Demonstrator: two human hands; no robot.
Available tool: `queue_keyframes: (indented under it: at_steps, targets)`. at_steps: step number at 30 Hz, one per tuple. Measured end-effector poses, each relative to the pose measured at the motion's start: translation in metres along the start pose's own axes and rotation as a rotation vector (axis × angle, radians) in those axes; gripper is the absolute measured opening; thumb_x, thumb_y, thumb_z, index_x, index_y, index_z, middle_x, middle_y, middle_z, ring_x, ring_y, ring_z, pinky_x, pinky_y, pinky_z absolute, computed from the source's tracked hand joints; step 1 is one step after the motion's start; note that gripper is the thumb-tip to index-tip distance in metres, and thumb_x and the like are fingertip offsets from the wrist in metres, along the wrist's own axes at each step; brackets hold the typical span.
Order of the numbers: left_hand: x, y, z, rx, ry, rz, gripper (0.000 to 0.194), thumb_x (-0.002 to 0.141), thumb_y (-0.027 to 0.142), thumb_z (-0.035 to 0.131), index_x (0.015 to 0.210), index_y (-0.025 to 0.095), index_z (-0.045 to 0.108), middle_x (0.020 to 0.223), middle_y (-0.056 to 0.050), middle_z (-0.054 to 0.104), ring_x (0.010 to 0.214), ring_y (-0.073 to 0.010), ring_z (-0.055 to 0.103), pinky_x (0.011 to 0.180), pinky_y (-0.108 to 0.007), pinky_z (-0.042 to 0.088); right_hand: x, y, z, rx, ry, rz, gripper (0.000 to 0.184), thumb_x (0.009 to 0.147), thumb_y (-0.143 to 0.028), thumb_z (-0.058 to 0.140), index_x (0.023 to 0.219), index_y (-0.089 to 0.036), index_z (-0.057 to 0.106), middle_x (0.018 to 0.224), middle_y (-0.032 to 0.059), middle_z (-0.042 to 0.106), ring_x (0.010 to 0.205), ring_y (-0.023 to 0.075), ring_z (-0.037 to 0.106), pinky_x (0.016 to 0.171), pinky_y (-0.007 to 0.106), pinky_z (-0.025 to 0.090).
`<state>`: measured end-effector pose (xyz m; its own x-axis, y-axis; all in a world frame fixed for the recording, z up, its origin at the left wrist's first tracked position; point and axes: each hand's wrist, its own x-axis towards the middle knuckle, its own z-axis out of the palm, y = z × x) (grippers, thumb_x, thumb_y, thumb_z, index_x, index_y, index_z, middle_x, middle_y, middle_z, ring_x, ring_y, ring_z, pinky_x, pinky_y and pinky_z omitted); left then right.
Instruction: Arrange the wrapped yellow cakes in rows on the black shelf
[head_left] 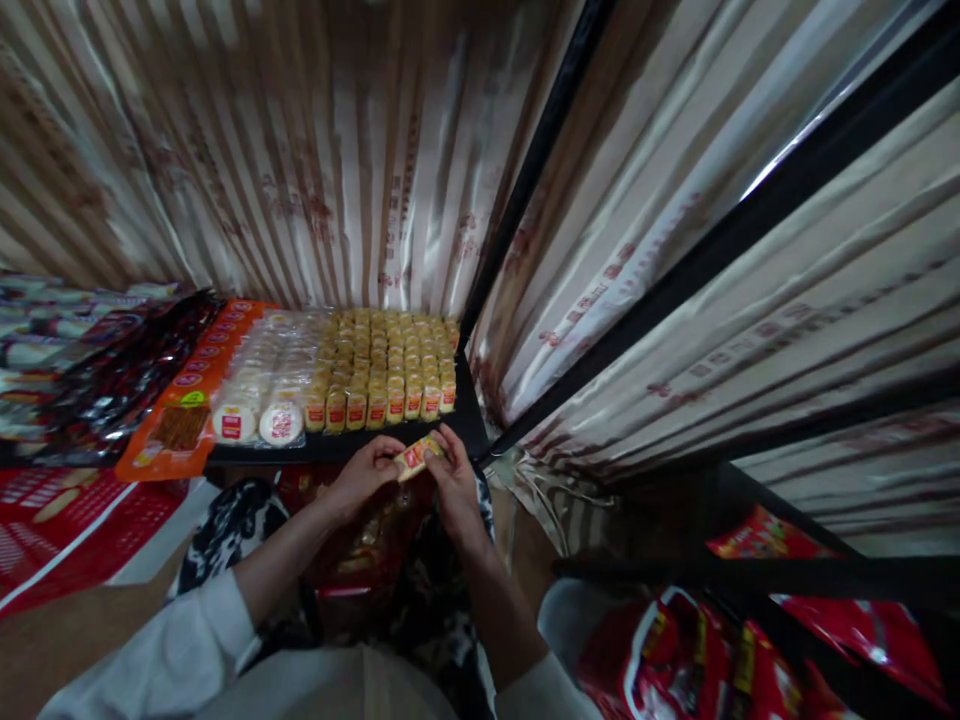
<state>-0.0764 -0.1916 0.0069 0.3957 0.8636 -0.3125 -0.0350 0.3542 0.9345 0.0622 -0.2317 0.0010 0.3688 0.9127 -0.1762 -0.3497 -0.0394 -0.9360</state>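
Between my two hands is a small yellow wrapped snack (417,457) with a red label, tilted up to the right. My left hand (369,472) pinches its left end, and my right hand (451,468) grips the right end. Just beyond them, rows of similar yellow snack packs (379,370) stand on a black shelf (360,443), red labels facing me. Below my hands, in my lap area, sits a red bag (367,550) with shiny yellowish packs showing, partly hidden by my arms.
Left of the yellow rows are round white wrapped crackers (281,424), an orange snack packet (176,430) and dark packets (112,375). A black frame pole (536,160) rises at the shelf's right end against printed curtains (337,150). Red packages (750,670) lie at the lower right.
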Motion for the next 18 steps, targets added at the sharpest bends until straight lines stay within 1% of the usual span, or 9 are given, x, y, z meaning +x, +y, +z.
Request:
queue_keyframes:
  at_steps: [2, 5, 6, 7, 9, 11, 13, 15, 18]
  targets:
    - [0.011, 0.006, 0.001, 0.093, -0.029, 0.018, 0.034, 0.061, 0.036, 0.072, 0.083, 0.015, 0.056, 0.064, 0.005, 0.057, 0.051, -0.0067, 0.049, 0.05, -0.018, 0.036, 0.009, -0.002, -0.002, 0.015, 0.018, -0.002, 0.066, 0.065, -0.034, 0.072, 0.126, -0.024, 0.049, 0.118, 0.0078, 0.06, 0.095, 0.0195, 0.063, 0.084, 0.034, 0.051]
    - [0.034, 0.017, 0.001, 0.212, -0.087, 0.097, 0.032, 0.061, 0.039, 0.072, 0.073, 0.015, 0.055, 0.06, 0.004, 0.055, 0.054, -0.0074, 0.048, 0.054, -0.02, 0.037, 0.024, -0.011, -0.004, 0.005, -0.005, -0.039, 0.069, 0.065, -0.033, 0.073, 0.127, -0.023, 0.046, 0.109, 0.0058, 0.064, 0.091, 0.0184, 0.065, 0.085, 0.035, 0.051]
    - [0.042, 0.022, 0.002, 0.242, -0.109, 0.131, 0.031, 0.061, 0.037, 0.072, 0.075, 0.015, 0.056, 0.06, 0.004, 0.055, 0.055, -0.0074, 0.048, 0.055, -0.02, 0.038, 0.03, -0.016, -0.005, -0.003, -0.022, -0.055, 0.07, 0.064, -0.033, 0.074, 0.127, -0.022, 0.046, 0.108, 0.0057, 0.065, 0.092, 0.0186, 0.065, 0.086, 0.035, 0.051]
    - [0.05, 0.027, 0.003, 0.265, -0.131, 0.166, 0.033, 0.062, 0.035, 0.072, 0.082, 0.014, 0.058, 0.062, 0.004, 0.056, 0.056, -0.0073, 0.048, 0.057, -0.021, 0.038, 0.036, -0.02, -0.005, -0.008, -0.045, -0.073, 0.07, 0.064, -0.033, 0.075, 0.127, -0.022, 0.046, 0.108, 0.0058, 0.066, 0.093, 0.0191, 0.065, 0.088, 0.036, 0.05]
    - [0.065, 0.038, 0.006, 0.307, -0.16, 0.232, 0.05, 0.062, 0.029, 0.072, 0.106, 0.014, 0.055, 0.073, 0.003, 0.06, 0.058, -0.007, 0.048, 0.059, -0.021, 0.039, 0.048, -0.03, -0.005, -0.01, -0.096, -0.11, 0.07, 0.065, -0.035, 0.075, 0.128, -0.022, 0.046, 0.11, 0.0065, 0.066, 0.098, 0.0205, 0.064, 0.091, 0.038, 0.049]
    - [0.078, 0.049, 0.011, 0.349, -0.186, 0.286, 0.067, 0.063, 0.023, 0.071, 0.125, 0.016, 0.046, 0.084, 0.001, 0.061, 0.06, -0.0068, 0.048, 0.059, -0.021, 0.039, 0.06, -0.038, -0.003, -0.015, -0.132, -0.151, 0.069, 0.067, -0.037, 0.073, 0.128, -0.023, 0.045, 0.114, 0.0072, 0.065, 0.103, 0.0213, 0.062, 0.093, 0.038, 0.048]
    - [0.09, 0.058, 0.015, 0.375, -0.225, 0.312, 0.068, 0.065, 0.019, 0.067, 0.129, 0.016, 0.044, 0.082, 0.001, 0.06, 0.061, -0.007, 0.048, 0.059, -0.021, 0.039, 0.073, -0.044, 0.0, -0.025, -0.151, -0.182, 0.067, 0.069, -0.038, 0.072, 0.129, -0.023, 0.045, 0.119, 0.0078, 0.063, 0.105, 0.0212, 0.061, 0.094, 0.038, 0.047]
    - [0.104, 0.067, 0.019, 0.371, -0.249, 0.306, 0.063, 0.065, 0.016, 0.063, 0.127, 0.015, 0.047, 0.074, 0.003, 0.059, 0.06, -0.0078, 0.049, 0.059, -0.021, 0.039, 0.085, -0.048, 0.003, -0.03, -0.153, -0.216, 0.066, 0.07, -0.04, 0.07, 0.129, -0.023, 0.045, 0.124, 0.0085, 0.06, 0.108, 0.021, 0.059, 0.096, 0.037, 0.046]
    - [0.126, 0.083, 0.024, 0.33, -0.183, 0.294, 0.056, 0.063, 0.011, 0.061, 0.118, 0.016, 0.053, 0.074, 0.002, 0.062, 0.066, -0.0102, 0.054, 0.064, -0.022, 0.042, 0.105, -0.048, 0.003, -0.05, -0.072, -0.272, 0.059, 0.077, -0.046, 0.061, 0.129, -0.022, 0.045, 0.133, 0.0088, 0.052, 0.118, 0.0201, 0.052, 0.101, 0.035, 0.041]
